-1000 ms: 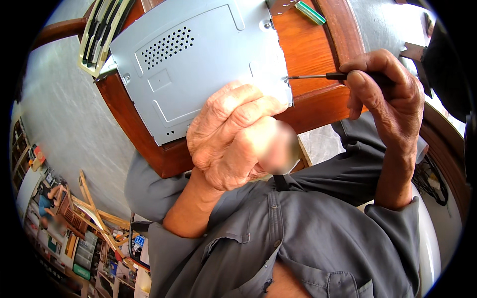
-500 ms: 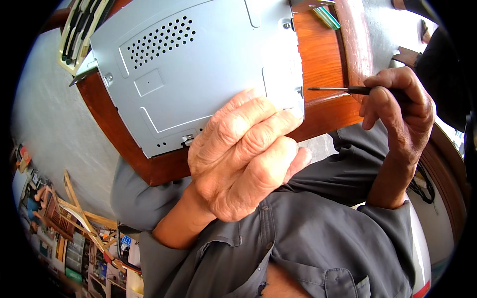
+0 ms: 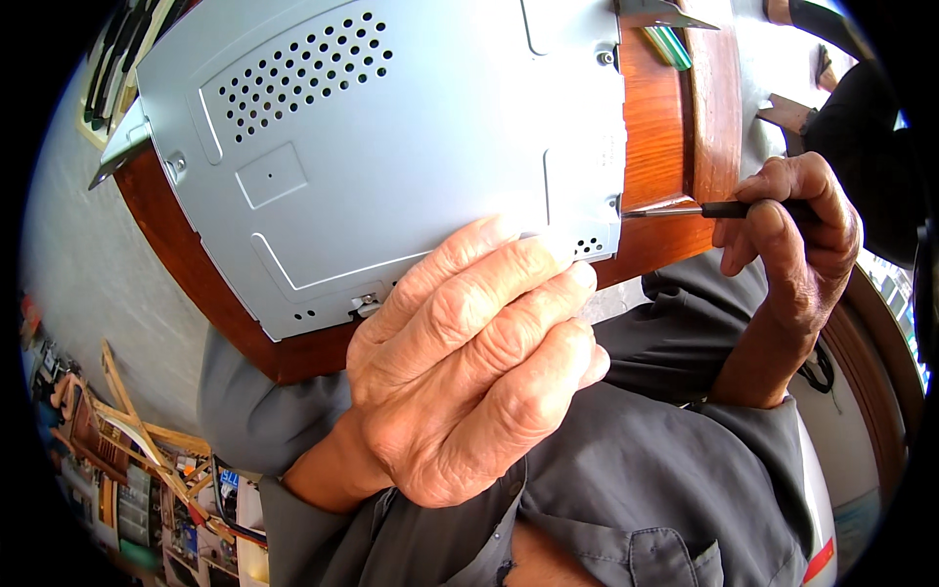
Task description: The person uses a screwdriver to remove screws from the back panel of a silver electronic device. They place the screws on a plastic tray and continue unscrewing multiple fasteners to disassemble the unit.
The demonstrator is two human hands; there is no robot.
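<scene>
A pale grey metal case (image 3: 411, 147) with a cluster of round vent holes lies on a reddish wooden surface (image 3: 651, 127). My left hand (image 3: 469, 362) is closed over the case's near edge at lower right, fingertips on the panel and thumb largely hidden. My right hand (image 3: 792, 235), at the right, grips a thin screwdriver (image 3: 724, 209) by its black handle, with the shaft held level and its tip at the case's right edge. Whether the tip sits in a screw is too small to tell.
A tray of long dark pieces (image 3: 119, 68) is at top left, a green strip-like object (image 3: 667, 46) at top right. Wooden frame pieces (image 3: 147, 430) and clutter are at lower left. Another person's foot (image 3: 825, 68) shows at upper right, beside dark shapes.
The case appears larger and shifted within the view. My left hand sits lower, still on its edge. The screwdriver tip, slightly off the edge half a second ago, is back at it.
</scene>
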